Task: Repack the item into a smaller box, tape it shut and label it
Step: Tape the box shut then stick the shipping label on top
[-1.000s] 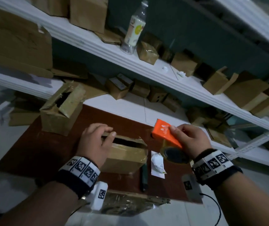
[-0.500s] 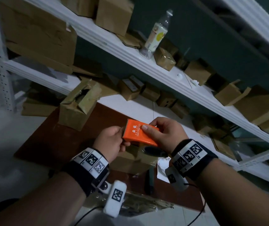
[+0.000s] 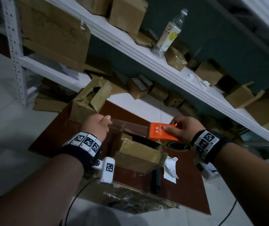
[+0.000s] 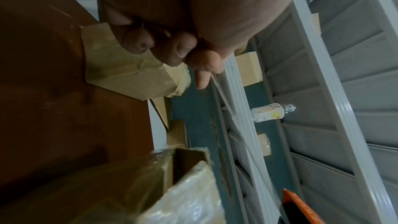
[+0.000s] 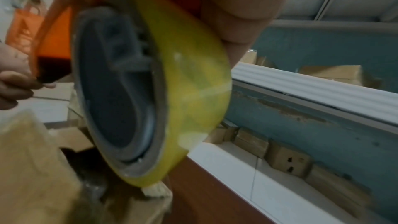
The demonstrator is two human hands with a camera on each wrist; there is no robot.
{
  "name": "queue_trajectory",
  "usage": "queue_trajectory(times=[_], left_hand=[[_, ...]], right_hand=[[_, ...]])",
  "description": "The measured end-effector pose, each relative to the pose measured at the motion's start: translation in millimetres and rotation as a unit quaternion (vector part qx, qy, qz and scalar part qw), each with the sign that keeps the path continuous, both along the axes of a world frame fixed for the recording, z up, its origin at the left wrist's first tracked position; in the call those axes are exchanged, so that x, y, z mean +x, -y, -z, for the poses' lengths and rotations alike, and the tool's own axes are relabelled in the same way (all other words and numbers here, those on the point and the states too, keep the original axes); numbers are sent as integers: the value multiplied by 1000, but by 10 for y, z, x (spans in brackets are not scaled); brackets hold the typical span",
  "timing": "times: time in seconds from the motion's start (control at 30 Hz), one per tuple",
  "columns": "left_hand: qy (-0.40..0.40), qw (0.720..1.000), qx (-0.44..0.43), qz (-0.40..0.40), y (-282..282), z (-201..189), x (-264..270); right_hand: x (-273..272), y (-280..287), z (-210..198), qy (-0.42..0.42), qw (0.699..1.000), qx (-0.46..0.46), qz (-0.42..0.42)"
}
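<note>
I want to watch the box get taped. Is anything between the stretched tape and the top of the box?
Nothing visible. The tape strip hangs stretched between the left hand and the orange dispenser in the right hand, over the small box. Its top flap is not yet flat.

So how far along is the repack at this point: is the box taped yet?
Not yet. The small box sits on the brown board with its top flap open; whether the item is inside cannot be seen. In hand: the right hand grips the orange tape dispenser, the left hand pinches the tape strip stretched above the box. Left: taping, then labelling.
</note>
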State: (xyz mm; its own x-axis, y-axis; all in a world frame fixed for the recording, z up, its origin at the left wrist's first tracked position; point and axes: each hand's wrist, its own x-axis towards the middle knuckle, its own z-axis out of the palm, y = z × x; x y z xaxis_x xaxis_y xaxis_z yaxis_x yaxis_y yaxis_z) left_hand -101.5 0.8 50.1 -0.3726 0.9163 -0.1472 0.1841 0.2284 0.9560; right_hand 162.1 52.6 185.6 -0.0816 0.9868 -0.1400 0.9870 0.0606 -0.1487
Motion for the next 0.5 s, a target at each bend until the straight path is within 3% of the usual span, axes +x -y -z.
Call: queue_trajectory(times=[0.5], left_hand=[[-58,996,-58,29,-2,248,46]], right_hand=[[-46,-142,487,159,985,-45,-50]])
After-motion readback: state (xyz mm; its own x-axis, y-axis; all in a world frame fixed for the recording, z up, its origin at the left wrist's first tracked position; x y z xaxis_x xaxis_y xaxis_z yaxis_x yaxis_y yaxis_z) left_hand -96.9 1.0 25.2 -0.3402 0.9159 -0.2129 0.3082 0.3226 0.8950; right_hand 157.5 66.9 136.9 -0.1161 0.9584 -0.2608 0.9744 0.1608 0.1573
